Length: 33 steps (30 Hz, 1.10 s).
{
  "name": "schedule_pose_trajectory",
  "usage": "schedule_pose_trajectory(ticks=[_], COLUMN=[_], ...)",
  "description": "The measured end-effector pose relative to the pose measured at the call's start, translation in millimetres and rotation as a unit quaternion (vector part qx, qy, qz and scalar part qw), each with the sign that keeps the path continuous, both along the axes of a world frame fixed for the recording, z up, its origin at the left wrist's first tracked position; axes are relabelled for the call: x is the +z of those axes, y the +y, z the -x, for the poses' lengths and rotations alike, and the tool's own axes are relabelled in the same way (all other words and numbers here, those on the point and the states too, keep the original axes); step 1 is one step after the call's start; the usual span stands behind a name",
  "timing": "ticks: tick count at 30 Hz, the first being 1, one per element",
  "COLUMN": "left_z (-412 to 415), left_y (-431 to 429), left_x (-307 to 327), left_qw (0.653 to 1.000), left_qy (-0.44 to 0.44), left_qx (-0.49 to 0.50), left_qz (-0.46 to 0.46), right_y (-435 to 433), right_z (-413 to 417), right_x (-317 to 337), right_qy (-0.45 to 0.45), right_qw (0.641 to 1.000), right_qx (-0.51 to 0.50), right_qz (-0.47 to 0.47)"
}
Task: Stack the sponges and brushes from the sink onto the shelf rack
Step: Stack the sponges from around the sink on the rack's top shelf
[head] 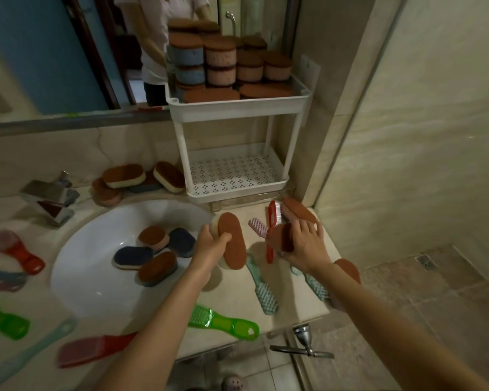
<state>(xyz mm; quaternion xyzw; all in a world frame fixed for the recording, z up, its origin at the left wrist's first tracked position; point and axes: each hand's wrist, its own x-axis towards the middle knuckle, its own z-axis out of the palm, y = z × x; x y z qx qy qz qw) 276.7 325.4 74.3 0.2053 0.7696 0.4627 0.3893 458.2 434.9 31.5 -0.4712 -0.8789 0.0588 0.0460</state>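
Oval brown-topped cream sponge (232, 239) tilted in left hand (212, 245); brown oval sponge (281, 238) in right hand (305, 245); white two-tier plastic rack (237, 108) beyond.

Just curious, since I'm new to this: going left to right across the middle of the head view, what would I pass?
Red brush → sink → left hand gripping a tan sponge → right hand holding a brown sponge.

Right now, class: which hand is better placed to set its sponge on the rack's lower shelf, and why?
Probably left: left hand grips a sponge straight before the lower shelf; right hand, holding another sponge, sits off to its right.
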Motion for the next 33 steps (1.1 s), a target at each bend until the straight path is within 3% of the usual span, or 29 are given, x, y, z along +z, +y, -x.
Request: schedule_pose_trajectory(ticks=[5,10,14,20,23,28,33], left_z=[20.8,52.6,75.8,110.0,129.1,162.4,181.8], left_y=[18.8,41.6,69.5,123.6,157.4,212.7,249.7], left_x=[45.2,112.7,167.9,245.6,275.8,295.8,281.7], left_qw=[0.996,0.979,0.967,0.953,0.957,0.963,0.959], left_qy=[0.062,0.144,0.167,0.193,0.140,-0.072,-0.136], left_qx=[-0.034,-0.078,-0.106,-0.122,-0.115,-0.023,-0.009], left_qz=[-0.055,-0.121,-0.162,-0.199,-0.225,-0.260,-0.249], right_y=[-1.7,4.9,31.5,97.8,131.7,182.7,204.6], right_z=[32.3,72.5,102.2,140.8,159.4,195.6,224.3], right_x=[49.5,122.4,181.8,251.8,278.2,286.6,278.0], right_qy=[0.148,0.345,0.394,0.440,0.434,0.366,0.329], right_qw=[0.989,0.934,0.911,0.894,0.894,0.922,0.936], right_qx=[-0.021,-0.059,-0.084,-0.089,-0.102,-0.124,-0.125], right_qz=[0.002,0.078,0.088,0.010,-0.036,-0.027,0.004])
